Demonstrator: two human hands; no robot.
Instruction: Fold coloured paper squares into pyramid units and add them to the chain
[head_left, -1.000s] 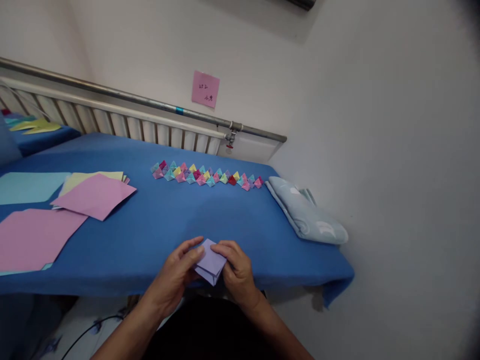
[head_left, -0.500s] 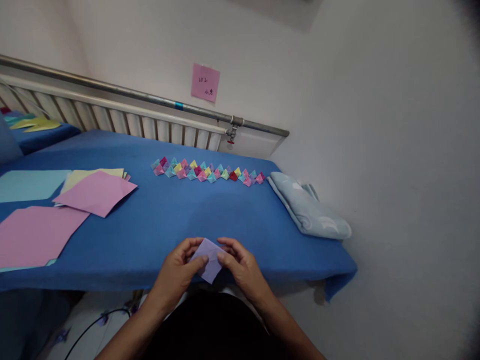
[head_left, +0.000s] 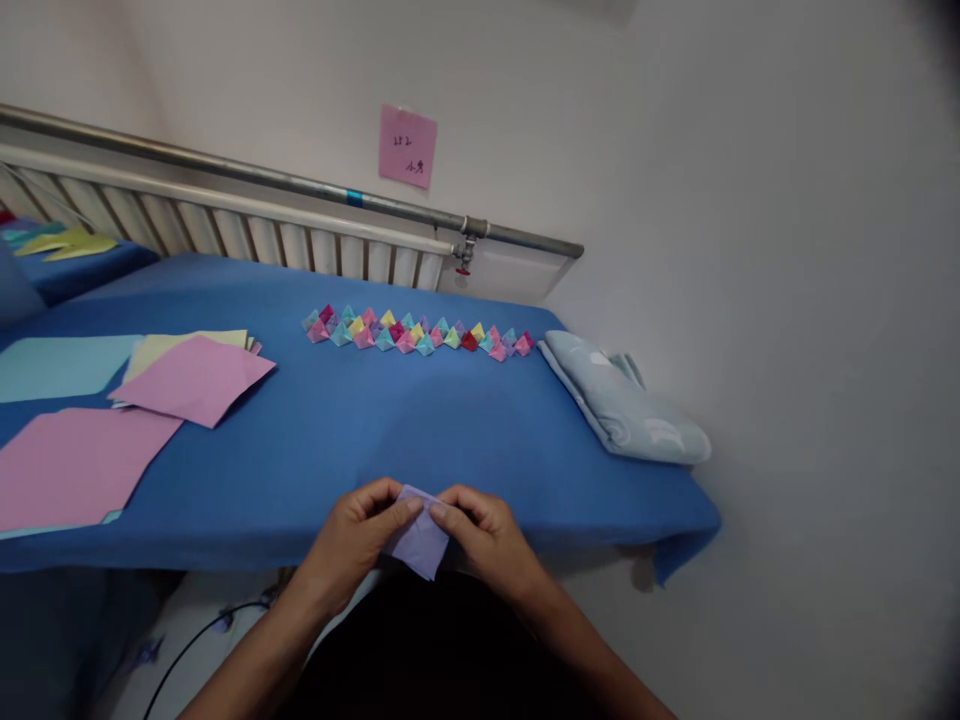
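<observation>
A small folded purple paper (head_left: 421,545) is held between my hands, just over the front edge of the blue-covered table (head_left: 315,430). My left hand (head_left: 358,535) pinches its upper left part, thumb on top. On the right side, my right hand (head_left: 487,535) grips the upper edge, its thumb close to the left thumb. Fingers behind the paper are partly hidden. Further back lie several small folded paper pieces (head_left: 406,342) of many colours in rows.
Pink sheets (head_left: 82,465), a blue sheet (head_left: 67,367) and yellow sheets (head_left: 161,350) lie at the left. A folded pale blanket (head_left: 626,400) rests at the right end. Behind are a radiator (head_left: 262,240), a metal pipe (head_left: 247,174) and a pink wall note (head_left: 406,148).
Both thumbs have moved up to the paper's top edge and closer together. The paper has turned a little and its lower corner points more to the right. The view has shifted slightly.
</observation>
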